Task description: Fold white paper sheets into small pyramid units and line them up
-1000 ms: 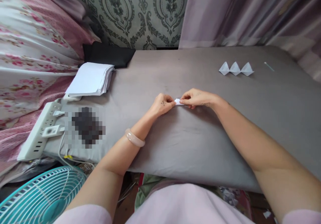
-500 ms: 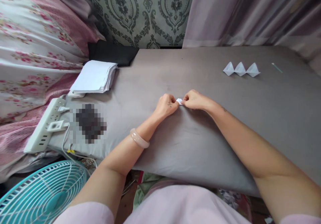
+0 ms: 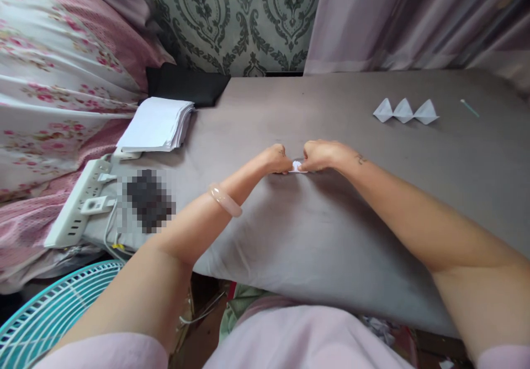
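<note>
A small piece of folded white paper (image 3: 296, 166) shows between my two hands, low over the grey cloth-covered surface. My left hand (image 3: 278, 158), with a pale bangle (image 3: 224, 200) further up the arm, has its fingers closed on the paper's left side. On its right side my right hand (image 3: 322, 155) pinches it, thumb and fingers pressed together. Most of the paper is hidden by the fingers. Farther back on the right stand three folded white paper shapes (image 3: 403, 110) in a row, pointed at the top.
At the left back lies a stack of white paper (image 3: 155, 122) beside a black folded item (image 3: 186, 85). Along the left edge runs a power strip (image 3: 77, 206) with plugs and cables. A turquoise fan (image 3: 62, 308) stands at lower left. A thin green stick (image 3: 470, 108) lies far right.
Both hands have turned over the paper, wrists raised and knuckles more forward. The white paper now looks flatter and wider at its lower edge. The camera view has shifted slightly.
</note>
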`<state>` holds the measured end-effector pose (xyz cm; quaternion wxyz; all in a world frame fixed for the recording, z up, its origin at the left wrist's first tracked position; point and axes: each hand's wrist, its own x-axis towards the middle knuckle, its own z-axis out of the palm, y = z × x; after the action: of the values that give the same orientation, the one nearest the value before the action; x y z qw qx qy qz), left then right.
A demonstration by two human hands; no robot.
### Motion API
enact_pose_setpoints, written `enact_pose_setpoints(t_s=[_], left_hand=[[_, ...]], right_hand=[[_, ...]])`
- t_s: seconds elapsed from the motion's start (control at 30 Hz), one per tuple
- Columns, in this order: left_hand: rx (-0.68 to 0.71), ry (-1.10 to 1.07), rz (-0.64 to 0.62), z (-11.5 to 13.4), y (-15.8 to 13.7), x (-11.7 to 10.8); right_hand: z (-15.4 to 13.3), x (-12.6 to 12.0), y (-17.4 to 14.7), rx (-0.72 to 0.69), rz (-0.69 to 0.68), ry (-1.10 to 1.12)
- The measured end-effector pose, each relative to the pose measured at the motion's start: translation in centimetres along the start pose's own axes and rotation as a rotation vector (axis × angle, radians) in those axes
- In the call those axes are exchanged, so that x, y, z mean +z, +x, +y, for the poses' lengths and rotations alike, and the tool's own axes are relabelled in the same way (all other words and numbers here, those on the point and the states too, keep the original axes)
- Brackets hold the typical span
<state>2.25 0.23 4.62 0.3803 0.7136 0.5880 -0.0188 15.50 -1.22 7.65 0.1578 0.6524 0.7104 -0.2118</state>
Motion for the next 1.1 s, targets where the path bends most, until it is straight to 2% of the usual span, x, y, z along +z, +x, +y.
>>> enact_pose_setpoints(t_s=[0.2,0.3,0.37,0.47,0.57,0.77,0.97,1.03,1.1], left_hand=[[-0.029,-0.007,-0.071,0.4,0.2,-0.3],[0.060,-0.037,-0.005,-0.5,-0.3,0.2],[0.148,-0.085,0.089,-1.3,-0.8,0.8],[0.272,-0.149,0.183,-2.5,-1.6,2.0],[0.331,-0.175,0.289,-3.2,-2.1,3.3],[0.491,-0.178,0.490,-4.1,-2.3,5.1],[0.566,-0.236,0.461,-4.4,-2.1,5.7],[0.586,-0.363,0.419,-4.3,-2.1,5.6],[0.597,-0.579,0.362,-4.2,-2.5,5.3]], right_hand=[[0.1,0.0,1.5,-0.023,-0.009,0.073],[0.9,1.0,1.6,-0.060,0.005,0.117],[1.4,2.2,1.2,-0.093,0.027,0.141],[2.0,4.3,0.2,-0.131,0.213,0.220],[2.2,6.6,-0.8,-0.185,0.409,0.274],[2.4,9.4,-1.3,-0.277,0.616,0.444],[2.7,10.1,-1.4,-0.258,0.643,0.693],[2.7,9.9,-1.5,-0.273,0.641,0.840],[2.7,9.7,-1.9,-0.328,0.626,1.054]])
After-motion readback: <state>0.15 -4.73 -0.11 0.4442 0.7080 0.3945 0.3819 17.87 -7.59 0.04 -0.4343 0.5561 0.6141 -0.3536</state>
